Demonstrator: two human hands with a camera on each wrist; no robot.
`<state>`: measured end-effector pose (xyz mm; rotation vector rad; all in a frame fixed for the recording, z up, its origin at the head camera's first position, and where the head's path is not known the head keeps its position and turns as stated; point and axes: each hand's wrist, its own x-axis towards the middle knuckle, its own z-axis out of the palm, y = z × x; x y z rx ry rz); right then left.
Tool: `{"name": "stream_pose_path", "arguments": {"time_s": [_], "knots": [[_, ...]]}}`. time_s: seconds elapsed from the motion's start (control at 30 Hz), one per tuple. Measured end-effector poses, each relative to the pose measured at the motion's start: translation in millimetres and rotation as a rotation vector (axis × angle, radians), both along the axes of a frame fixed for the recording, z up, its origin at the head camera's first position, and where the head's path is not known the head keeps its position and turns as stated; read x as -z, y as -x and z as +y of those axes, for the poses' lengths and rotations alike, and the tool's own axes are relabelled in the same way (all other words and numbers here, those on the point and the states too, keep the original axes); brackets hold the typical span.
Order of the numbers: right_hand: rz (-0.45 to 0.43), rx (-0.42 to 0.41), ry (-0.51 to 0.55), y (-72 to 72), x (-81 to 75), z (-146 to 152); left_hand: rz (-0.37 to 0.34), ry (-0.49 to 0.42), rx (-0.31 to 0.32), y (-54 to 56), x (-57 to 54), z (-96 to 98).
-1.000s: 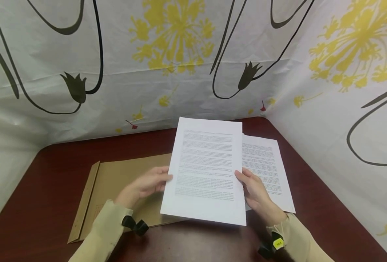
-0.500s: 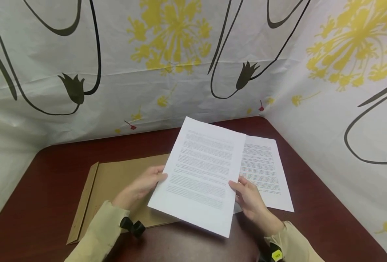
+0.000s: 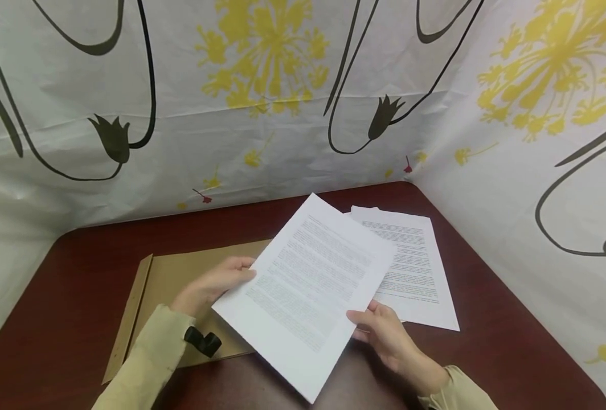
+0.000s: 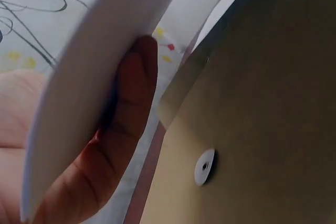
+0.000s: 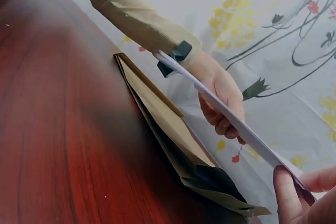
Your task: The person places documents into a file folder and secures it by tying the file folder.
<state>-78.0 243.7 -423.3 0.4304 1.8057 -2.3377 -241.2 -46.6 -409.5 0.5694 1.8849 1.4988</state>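
Observation:
A few printed white sheets, turned at a slant, hang over the table between both hands. My left hand pinches their left edge, thumb on top and fingers curled underneath, as the left wrist view shows on the sheets' underside. At the lower right edge, my right hand pinches them between thumb and fingers. Seen edge-on in the right wrist view, the sheets form a thin layer. Below the left hand lies a brown paper document envelope, partly covered by the sheets; a round white button shows on it.
More printed pages lie on the right of the dark red wooden table, slightly fanned at their top edge. A white patterned curtain stands behind the table and along its sides. The envelope's mouth gapes in the right wrist view.
The held sheets have rotated clockwise from nearly upright to a slant. My right hand has moved down and toward me, the left slightly left. More of the pages on the table shows.

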Motion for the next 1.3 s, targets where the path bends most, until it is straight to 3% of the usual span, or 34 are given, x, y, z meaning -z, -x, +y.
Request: {"name": "stream_pose_path", "arguments": {"time_s": [0.1,0.3,0.43,0.6,0.73,0.93,1.07,1.3], "knots": [[0.018,0.018,-0.018,-1.4,-2.5,2.8,-0.042,-0.006,0.06,4.2,-0.9,-4.0],[0.056,0.217,-0.07,-0.2,-8.7,18.7,-0.081,0.018,0.166,11.1,-2.1,-8.9],[0.074,0.243,-0.099,0.8,-9.6,35.2,-0.099,0.043,0.204,13.7,-3.5,-11.1],[0.041,0.183,-0.207,1.2,-10.3,53.2,-0.115,0.049,0.259,14.7,-5.6,-13.4],[0.031,0.038,-0.309,0.1,-11.7,62.0,-0.102,0.045,0.293,15.4,-5.5,-14.9],[0.052,-0.159,-0.312,-0.7,-11.5,68.0,-0.08,0.056,0.308,14.9,-5.7,-13.5],[0.046,-0.167,-0.303,-1.3,-9.2,70.7,-0.052,0.07,0.285,13.8,-5.3,-12.9],[-0.001,-0.106,-0.25,-4.1,-2.0,81.9,0.111,0.04,0.282,14.2,-0.8,-27.5]]}}
